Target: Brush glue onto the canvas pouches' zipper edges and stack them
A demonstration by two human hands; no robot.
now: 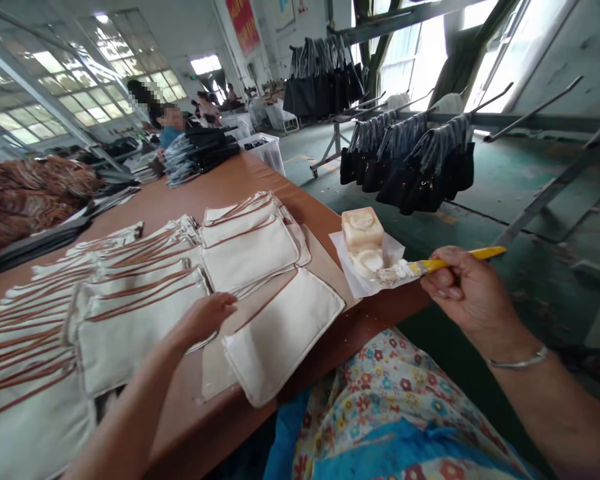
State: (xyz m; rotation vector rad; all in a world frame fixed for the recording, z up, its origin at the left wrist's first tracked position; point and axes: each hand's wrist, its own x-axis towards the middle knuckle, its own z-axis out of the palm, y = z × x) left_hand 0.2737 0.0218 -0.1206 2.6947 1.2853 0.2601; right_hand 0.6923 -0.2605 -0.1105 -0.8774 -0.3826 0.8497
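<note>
My right hand (455,283) is closed round the yellow handle of a brush (430,265). White paste coats the bristles, which touch a small round dish (369,261) of white paste beside a block-shaped tub (362,228). Both rest on a white sheet (349,272) at the table's edge. My left hand (211,317) hovers near the left end of a single cream fabric piece (287,333) with rounded corners and a brown edge; whether its fingers hold anything is hard to make out. That piece lies on a tan board (217,373), partly over the table edge.
Overlapping rows of cream pieces (145,320) cover the left of the brown table (280,175). Brown straps (40,193) are heaped at the far left. Black bags (415,167) hang from a metal rack on the right. People sit farther back.
</note>
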